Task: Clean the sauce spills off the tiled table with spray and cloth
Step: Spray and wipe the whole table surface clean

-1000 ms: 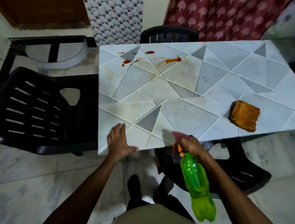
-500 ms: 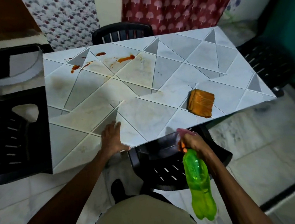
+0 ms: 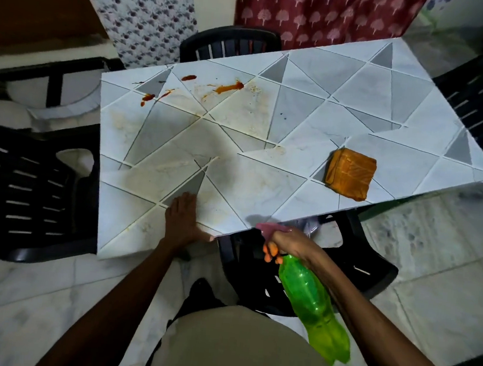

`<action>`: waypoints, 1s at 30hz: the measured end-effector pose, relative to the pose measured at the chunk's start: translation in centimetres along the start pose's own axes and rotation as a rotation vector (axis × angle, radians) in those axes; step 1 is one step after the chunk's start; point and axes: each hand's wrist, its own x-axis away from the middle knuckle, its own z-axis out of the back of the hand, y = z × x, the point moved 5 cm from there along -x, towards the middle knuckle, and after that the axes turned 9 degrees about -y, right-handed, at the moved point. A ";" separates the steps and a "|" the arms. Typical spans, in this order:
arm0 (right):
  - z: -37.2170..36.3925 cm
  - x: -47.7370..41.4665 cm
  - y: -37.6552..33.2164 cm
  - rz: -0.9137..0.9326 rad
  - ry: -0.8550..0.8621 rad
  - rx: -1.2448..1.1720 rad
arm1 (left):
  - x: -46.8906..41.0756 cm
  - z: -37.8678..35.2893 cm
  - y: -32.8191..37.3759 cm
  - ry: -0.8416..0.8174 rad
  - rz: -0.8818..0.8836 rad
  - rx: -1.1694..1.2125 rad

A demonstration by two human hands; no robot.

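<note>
On the near edge of the tabletop (image 3: 359, 88), the left grip (image 3: 183, 221) is laid flat. Its fingers are kept straight and nothing is held in it. Its thumb is stuck out along the edge.

Just off that edge, more to the right, the right grip (image 3: 290, 242) is wrapped round the top of a green bottle (image 3: 311, 302). The bottle is held in the air and is not touching the tabletop. Its pink head (image 3: 268, 229) is turned to the tabletop, and its fat end is pointed back at the person. An orange trigger (image 3: 270, 252) is seen under the fingers. Whether it is being squeezed cannot be told.

Sauce (image 3: 228, 87) is spilled near the far left corner as a long orange smear. A dark red blob (image 3: 188, 77) is seen to its left, and red streaks (image 3: 148, 98) are seen nearer the left edge. Pale brown stains (image 3: 174, 165) are spread over the tiles between the sauce and the left grip.

An orange cloth (image 3: 350, 173), folded into a square, is laid on the right part of the tabletop, close to the near edge. It is well apart from the sauce and is touched by neither grip.

Black chairs (image 3: 29, 190) are set round the tabletop, and one is pushed under the near edge below the right grip. A red curtain (image 3: 322, 12) is hung behind.
</note>
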 end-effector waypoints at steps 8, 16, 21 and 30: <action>-0.2 -2.9 -5.8 0.055 0.177 -0.015 | 0.5 3.3 -3.5 0.024 0.075 0.123; -2.4 -6.8 -9.7 0.063 0.099 -0.033 | -4.1 6.9 -4.8 -0.030 0.022 0.081; -3.9 -8.6 -12.4 0.114 0.186 -0.096 | -7.6 9.2 -6.6 -0.069 -0.004 0.042; -3.4 -10.0 -13.8 0.108 0.379 -0.266 | -12.4 11.1 -6.3 -0.087 -0.139 0.000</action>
